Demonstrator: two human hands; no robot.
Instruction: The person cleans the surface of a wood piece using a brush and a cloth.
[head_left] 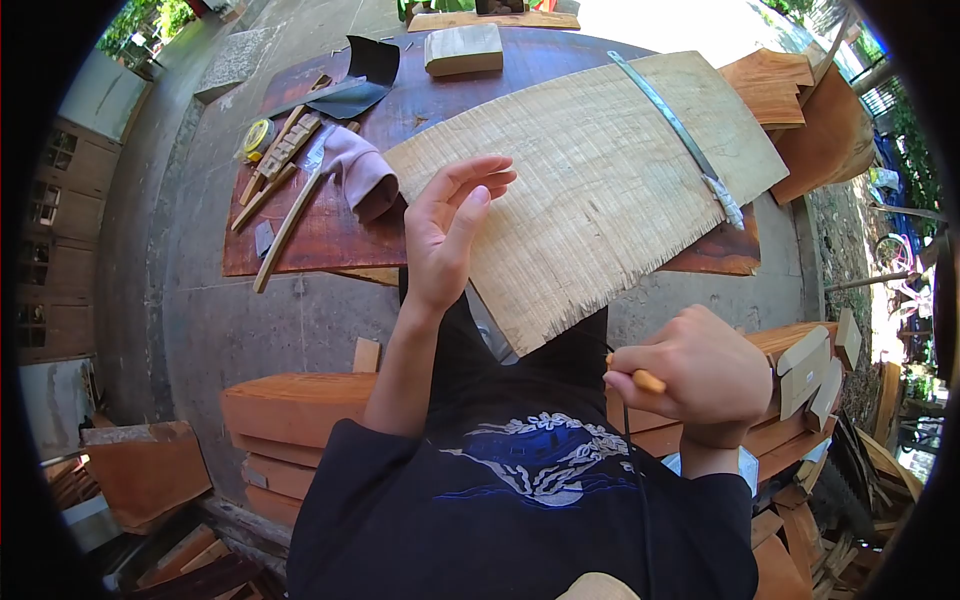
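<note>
A large pale rough-sawn wooden board [570, 180] lies slanted on the table, its splintered near corner reaching over the edge toward my lap. Over the board's left part I hold up my left hand [447, 225], fingers loosely apart and nothing in it. My right hand [700, 365] is closed around a tool with a small orange-brown wooden handle [650, 382], right of the board's near corner. The tool's working end is too thin and dark to make out. Across the board's right side rests a long narrow metal strip [665, 118] with one end wrapped in whitish material.
The dark red-brown table [340, 245] carries a mauve cloth [358, 172], wooden sticks, a yellow tape measure [257, 138], curved black sheets [365, 80] and a wooden block [463, 50]. Stacked timber [290, 410] stands at my left, with more wood pieces [805, 370] at my right.
</note>
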